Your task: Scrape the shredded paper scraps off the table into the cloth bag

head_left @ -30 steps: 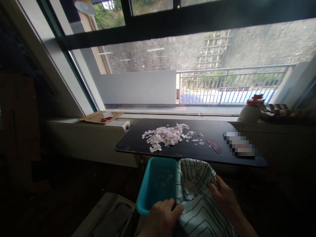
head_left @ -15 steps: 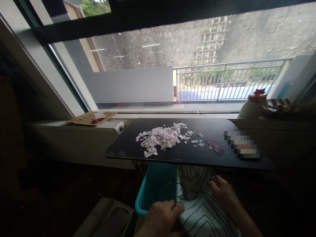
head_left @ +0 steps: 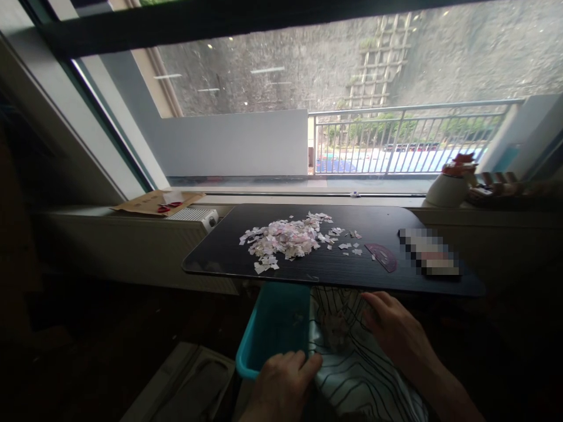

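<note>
A turquoise plastic bin (head_left: 247,346) stands below the table's front edge, with a few small scraps inside. My left hand (head_left: 285,375) is closed over its near rim, thumb reaching toward a white cloth with black wavy lines (head_left: 347,375). That cloth lies beside the bin, and a small heap of paper scraps (head_left: 335,328) rests in its shadowed fold. At the cloth's upper right, my right hand (head_left: 391,322) has its fingers bent around the fabric's edge just under the table; the fingertips are partly in shadow. On the black table (head_left: 360,217) a pile of torn paper pieces (head_left: 288,237) spreads out.
A pink protractor (head_left: 382,257) and a blurred-out flat object (head_left: 428,252) lie at the table's right. Red-handled scissors (head_left: 169,207) rest on a brown envelope (head_left: 145,202) by the radiator (head_left: 197,220). A white pot (head_left: 446,189) stands on the sill. A box (head_left: 185,381) sits lower left.
My right hand has moved up and slightly left along the cloth toward the table edge. My left hand stays at the bin's rim. The view has tilted slightly downward.
</note>
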`<state>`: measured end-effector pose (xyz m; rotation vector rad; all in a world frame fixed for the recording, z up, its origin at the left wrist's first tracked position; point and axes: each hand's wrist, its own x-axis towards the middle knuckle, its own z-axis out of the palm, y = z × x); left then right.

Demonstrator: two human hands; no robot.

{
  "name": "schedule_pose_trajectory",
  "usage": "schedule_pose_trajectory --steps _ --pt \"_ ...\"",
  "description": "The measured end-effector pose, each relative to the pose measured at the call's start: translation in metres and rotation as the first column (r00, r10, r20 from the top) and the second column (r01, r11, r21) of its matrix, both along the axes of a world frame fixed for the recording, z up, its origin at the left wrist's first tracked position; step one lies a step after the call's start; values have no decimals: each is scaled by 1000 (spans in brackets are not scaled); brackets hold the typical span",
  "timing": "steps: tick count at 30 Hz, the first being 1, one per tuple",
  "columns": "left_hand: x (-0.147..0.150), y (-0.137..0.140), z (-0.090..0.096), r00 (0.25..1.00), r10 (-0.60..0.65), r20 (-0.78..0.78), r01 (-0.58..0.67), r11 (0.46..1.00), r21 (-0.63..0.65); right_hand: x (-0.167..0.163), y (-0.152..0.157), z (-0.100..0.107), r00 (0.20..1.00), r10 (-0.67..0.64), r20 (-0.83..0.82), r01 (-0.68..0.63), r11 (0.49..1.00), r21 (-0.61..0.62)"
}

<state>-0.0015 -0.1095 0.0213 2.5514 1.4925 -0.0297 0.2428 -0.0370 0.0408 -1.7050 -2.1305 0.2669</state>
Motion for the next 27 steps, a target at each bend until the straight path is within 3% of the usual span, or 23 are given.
schedule_pose_trajectory --steps 3,5,9,13,18,21,23,27 --pt "1 3 6 1000 3 -2 -3 999 -33 -26 1 -5 969 245 25 -236 953 -190" --pt "1 3 8 1000 -5 -6 4 999 -54 -41 5 -17 952 297 74 -257 906 -335" --pt "1 1 8 1000 3 -15 -4 997 -73 -52 15 -41 934 350 72 -290 860 -419" --pt "1 -1 11 999 17 -44 -21 996 -85 -47 18 -49 914 398 76 -327 835 -443" --pt "4 -3 13 990 -18 -143 6 996 -87 -48 4 -47 899 415 138 -331 852 -405" --pt "3 -8 -4 975 -51 -216 45 999 -31 -55 -12 -49 896 407 178 -312 861 -402" --pt "-1 -13 -21 975 -60 -215 77 995 71 -58 -21 -51 892 406 199 -314 873 -373" --pt "-15 -22 -40 993 -95 -66 109 959 262 -58 -28 -55 868 429 249 -347 884 -313"
